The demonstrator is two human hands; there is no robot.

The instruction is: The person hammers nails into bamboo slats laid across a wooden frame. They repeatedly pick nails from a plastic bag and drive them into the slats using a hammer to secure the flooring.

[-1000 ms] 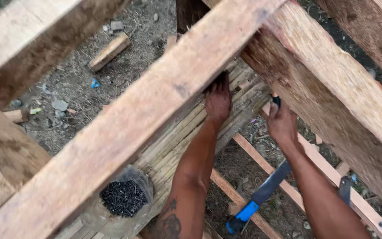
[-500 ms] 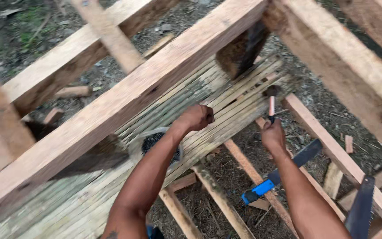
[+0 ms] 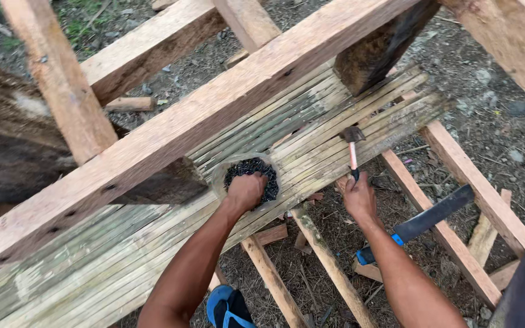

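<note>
Black nails under left hand; right hand grips hammer

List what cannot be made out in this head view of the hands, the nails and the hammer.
- Left hand fingers: curled down into the bag of nails, so any nail pinched is hidden.
- Hammer handle end: covered by the right hand.
- Long blade's blue handle: partly behind the right forearm.
- Saw: cut off by the right and bottom edges.
- Single nails: too small to tell apart.
</note>
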